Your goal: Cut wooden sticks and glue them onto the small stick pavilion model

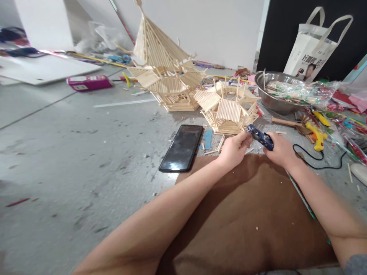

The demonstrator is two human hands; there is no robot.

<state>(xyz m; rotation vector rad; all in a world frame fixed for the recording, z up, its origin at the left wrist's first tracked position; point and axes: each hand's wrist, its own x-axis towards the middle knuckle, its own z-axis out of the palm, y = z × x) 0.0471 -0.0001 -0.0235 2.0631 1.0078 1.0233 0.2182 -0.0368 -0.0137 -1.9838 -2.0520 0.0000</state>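
Person seated on the grey concrete floor [71, 152], both bare forearms reaching forward over a flat brown cardboard sheet [243, 217].

Left hand [235, 149]: fingers curled in, thumb and fingertips pinching the front end of a dark blue plastic hand tool [260, 137]. Right hand [281, 152]: closed around the rear of the same tool, fingers wrapped, knuckles up. The tool sits between the two hands, tilted, above the far edge of the cardboard and just in front of a small hexagonal model of pale wooden sticks [229, 110].

Black smartphone [182, 148] lies face up, screen dark, touching the cardboard's far left corner. Behind the small model stands a taller pagoda-roofed model of wooden sticks [160, 61].

To the right: round stainless steel bowl [271, 101] holding wrapped bundles of sticks; yellow glue gun [315, 135] on the floor; thin black cord [321, 165] looping near the right wrist, its tool end not traceable.

Writing: white fabric tote bag [312, 47] against the dark wall carries dark printed characters, too small to read. Pink rectangular box [88, 82] at far left has a white label, illegible.
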